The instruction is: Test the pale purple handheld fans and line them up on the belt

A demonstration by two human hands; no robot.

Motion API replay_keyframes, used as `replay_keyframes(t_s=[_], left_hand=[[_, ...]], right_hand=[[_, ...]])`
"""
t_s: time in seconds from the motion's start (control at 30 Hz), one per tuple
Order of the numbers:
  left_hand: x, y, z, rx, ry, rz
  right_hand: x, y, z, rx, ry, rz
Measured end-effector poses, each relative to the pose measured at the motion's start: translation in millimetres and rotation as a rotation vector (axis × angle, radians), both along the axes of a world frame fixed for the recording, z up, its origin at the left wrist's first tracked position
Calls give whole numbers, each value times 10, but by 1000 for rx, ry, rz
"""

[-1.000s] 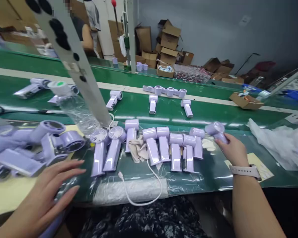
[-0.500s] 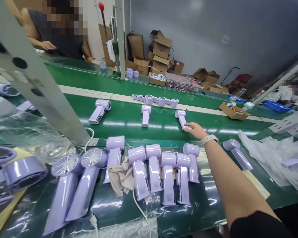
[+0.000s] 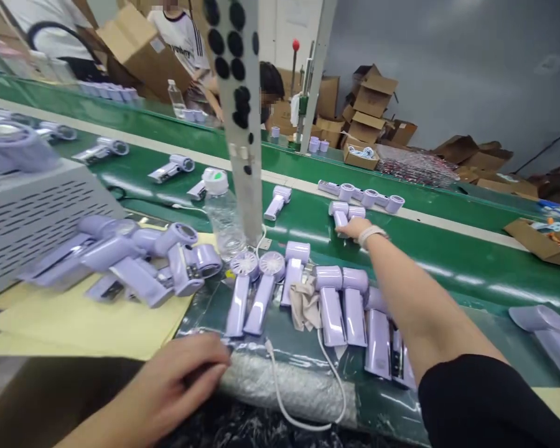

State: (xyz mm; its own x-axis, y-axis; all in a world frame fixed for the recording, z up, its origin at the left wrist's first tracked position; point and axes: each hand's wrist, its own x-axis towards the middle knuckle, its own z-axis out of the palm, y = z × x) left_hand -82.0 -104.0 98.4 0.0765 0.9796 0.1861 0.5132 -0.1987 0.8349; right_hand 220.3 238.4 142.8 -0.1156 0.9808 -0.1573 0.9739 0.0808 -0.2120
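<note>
On the green belt, my right hand (image 3: pixel 353 228) has its fingers closed round the handle of a lilac handheld fan (image 3: pixel 356 212); the hand hides most of that handle. Touching or very close to it on the left is another lilac fan (image 3: pixel 338 210). My left hand (image 3: pixel 189 367), somewhat blurred, hovers at the front edge of the bench with fingers loosely bent, thumb apart, and nothing visible in it. Between the hands, a row of lilac fans (image 3: pixel 332 308) lies on the bench, two showing spoked round ends (image 3: pixel 271 266). A beige cloth (image 3: pixel 305 303) lies among them.
A metal post (image 3: pixel 247 155) rises beside a plastic bottle (image 3: pixel 224 218). On the left, fan parts (image 3: pixel 142 267) pile on yellow sheets (image 3: pixel 121 330) by a slotted grey box (image 3: pixel 46 218). A white cable (image 3: pixel 280 404) loops over the front edge. Co-workers stand across the belt.
My view has swung left, and my left hand has come into sight. My right hand has shifted the fan leftward, up beside another on the belt.
</note>
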Motion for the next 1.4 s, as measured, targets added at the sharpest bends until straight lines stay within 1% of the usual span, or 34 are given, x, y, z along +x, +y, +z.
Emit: replay_keyframes(t_s=[0.07, 0.1, 0.13, 0.2, 0.27, 0.3, 0.33, 0.4, 0.43, 0.47, 0.5, 0.53, 0.57, 0.6, 0.67, 0.7, 0.73, 0.8, 0.83, 0.87, 0.93, 0.97, 1.0, 1.03, 1.1, 1.17, 1.23, 1.3, 1.33, 1.4], left_hand=[[177, 85, 24, -19, -57, -74], [275, 144, 31, -50, -126, -104], [382, 212, 37, -85, -235, -125], [620, 360, 57, -150, -569, -104], [859, 504, 85, -106, -963, -138], [958, 563, 98, -85, -1119, -132], [1029, 606, 105, -78, -1242, -83], [1066, 633, 92, -137, -1373, 36], [1034, 616, 73, -185, -1391, 78], [975, 583, 48, -238, -1387, 89], [901, 539, 20, -284, -1368, 71], [822, 488, -5, -316, -1345, 44], [749, 437, -26, -331, -1326, 21], [689, 391, -38, -328, -1316, 6], [615, 328, -35, -269, -1326, 14], [598, 314, -21, -227, -1339, 30], [590, 312, -2, -184, -1351, 51], [589, 336, 43, -122, -1366, 83], [594, 360, 65, -108, -1370, 84], [605, 389, 85, -102, -1375, 73], [648, 456, 116, -93, -1389, 31], [681, 491, 129, -81, -1394, 12], [720, 524, 140, -60, -1400, 2], [762, 554, 151, -38, -1409, -4], [843, 600, 170, -27, -1435, -30], [900, 625, 184, -53, -1453, -75], [927, 634, 190, -68, -1442, -89], [937, 635, 187, -69, -1416, -59], [941, 634, 182, -64, -1407, -36], [955, 630, 164, -49, -1399, 7]], right_hand=[[54, -260, 134, 34, 137, 34], [92, -428, 198, 49, 211, 58], [118, -627, 250, 68, 280, 91], [96, -1117, 302, 98, 401, 179], [-26, -1678, 278, 119, 511, 302], [-106, -1951, 243, 152, 587, 398], [-184, -2199, 200, 149, 599, 453], [-298, -2572, 100, 141, 609, 457], [-328, -2686, 48, 108, 633, 461], [-345, -2754, -6, 68, 692, 474], [-356, -2784, -64, 24, 772, 484], [-374, -2785, -127, -14, 831, 466], [-406, -2771, -195, -40, 852, 417], [-455, -2752, -266, -54, 831, 349], [-595, -2735, -403, -60, 710, 231], [-667, -2747, -457, -64, 654, 214], [-725, -2772, -495, -72, 630, 228], [-763, -2843, -520, -104, 632, 293], [-740, -2881, -511, -150, 656, 328], [-696, -2914, -492, -231, 716, 352], [-584, -2963, -444, -451, 918, 356], [-535, -2980, -422, -547, 1028, 332], [-500, -2995, -402, -603, 1120, 295], [-480, -3007, -385, -606, 1181, 259], [-475, -3026, -360, -505, 1206, 235], [-489, -3037, -342, -426, 1205, 252], [-497, -3048, -332, -405, 1182, 298], [-505, -3069, -336, -393, 1157, 318], [-514, -3086, -345, -387, 1164, 303], [-545, -3135, -379, -395, 1237, 228]])
